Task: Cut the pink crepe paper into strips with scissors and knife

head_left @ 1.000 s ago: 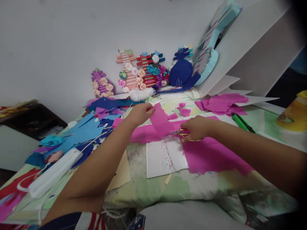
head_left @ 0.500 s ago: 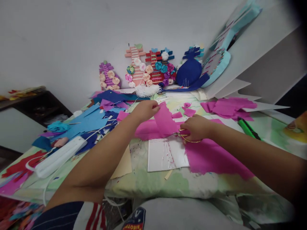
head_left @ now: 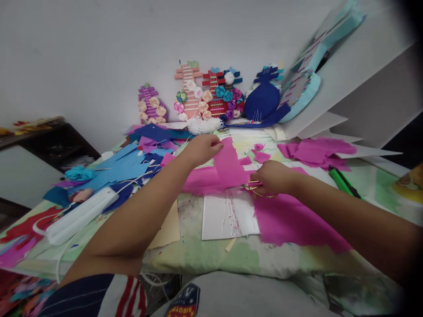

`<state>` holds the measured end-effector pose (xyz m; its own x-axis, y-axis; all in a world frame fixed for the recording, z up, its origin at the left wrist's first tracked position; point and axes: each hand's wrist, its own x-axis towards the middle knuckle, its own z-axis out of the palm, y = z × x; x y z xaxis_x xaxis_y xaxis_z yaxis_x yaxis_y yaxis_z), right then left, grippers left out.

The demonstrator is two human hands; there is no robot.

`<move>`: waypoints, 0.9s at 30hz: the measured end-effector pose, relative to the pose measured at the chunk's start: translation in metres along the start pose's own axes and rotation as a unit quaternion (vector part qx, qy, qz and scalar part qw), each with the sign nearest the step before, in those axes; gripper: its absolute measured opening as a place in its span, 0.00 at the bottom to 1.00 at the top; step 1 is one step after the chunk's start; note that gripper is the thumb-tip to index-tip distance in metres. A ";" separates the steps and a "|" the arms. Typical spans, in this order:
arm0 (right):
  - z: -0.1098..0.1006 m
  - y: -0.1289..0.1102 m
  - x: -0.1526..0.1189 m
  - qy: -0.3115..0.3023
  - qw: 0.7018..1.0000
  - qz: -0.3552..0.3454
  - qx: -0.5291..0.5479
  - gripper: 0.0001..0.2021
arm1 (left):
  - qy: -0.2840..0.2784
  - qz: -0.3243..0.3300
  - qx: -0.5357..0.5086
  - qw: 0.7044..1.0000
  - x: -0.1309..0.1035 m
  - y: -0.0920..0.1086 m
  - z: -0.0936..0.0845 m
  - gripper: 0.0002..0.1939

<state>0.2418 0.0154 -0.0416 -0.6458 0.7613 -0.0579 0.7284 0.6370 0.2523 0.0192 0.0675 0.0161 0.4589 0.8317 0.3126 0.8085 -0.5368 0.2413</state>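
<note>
Between the fingers of my left hand [head_left: 206, 149] is the upper left edge of a pink paper piece [head_left: 230, 165]. My right hand [head_left: 272, 177] is closed on gold-handled scissors [head_left: 254, 187], whose blades point left at the lower right corner of that piece and are mostly hidden. More pink paper [head_left: 201, 178] lies beneath and to the left. A large pink sheet [head_left: 297, 220] spreads under my right forearm. Below the scissors sits a white board [head_left: 214, 215] with reddish strands on it.
Blue paper [head_left: 115, 169] and a white power strip [head_left: 81, 215] lie at the left. Decorated instrument shapes [head_left: 214, 94] stand along the wall. A green cutter [head_left: 342, 180] rests at the right, near crumpled pink paper [head_left: 324, 149].
The held pink piece has shifted slightly right and hangs straighter. Less of the scissor blades shows beside it. Both hands keep their holds, and the view has shifted a little.
</note>
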 end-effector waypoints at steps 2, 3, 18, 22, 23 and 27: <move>-0.001 -0.002 0.001 -0.001 1.000 -0.009 0.004 0.13 | 0.001 -0.002 -0.007 1.000 -0.001 -0.002 -0.001 0.10; -0.002 -0.004 0.001 -0.002 1.000 -0.013 0.004 0.13 | 0.002 -0.004 -0.012 1.000 -0.002 -0.003 -0.002 0.10; 0.004 0.003 -0.022 0.149 0.844 0.153 0.492 0.19 | 0.079 -0.154 -0.523 0.835 -0.013 -0.009 -0.015 0.08; 0.007 -0.003 0.000 0.187 0.808 0.174 0.531 0.16 | -0.014 -0.134 -0.578 0.805 -0.017 0.010 0.001 0.09; 0.006 -0.008 0.005 0.197 0.787 0.170 0.559 0.15 | -0.042 -0.129 -0.588 0.797 -0.019 0.015 0.005 0.10; 0.003 -0.031 0.017 0.219 0.687 0.171 0.672 0.24 | -0.119 -0.117 -0.607 0.777 -0.025 0.028 0.016 0.14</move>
<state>0.2094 0.0090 -0.0531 -0.1763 0.9725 0.1522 0.2186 0.1895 -0.9572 0.0360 0.0345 0.0008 0.5230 0.8522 -0.0141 0.0038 0.0142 0.9999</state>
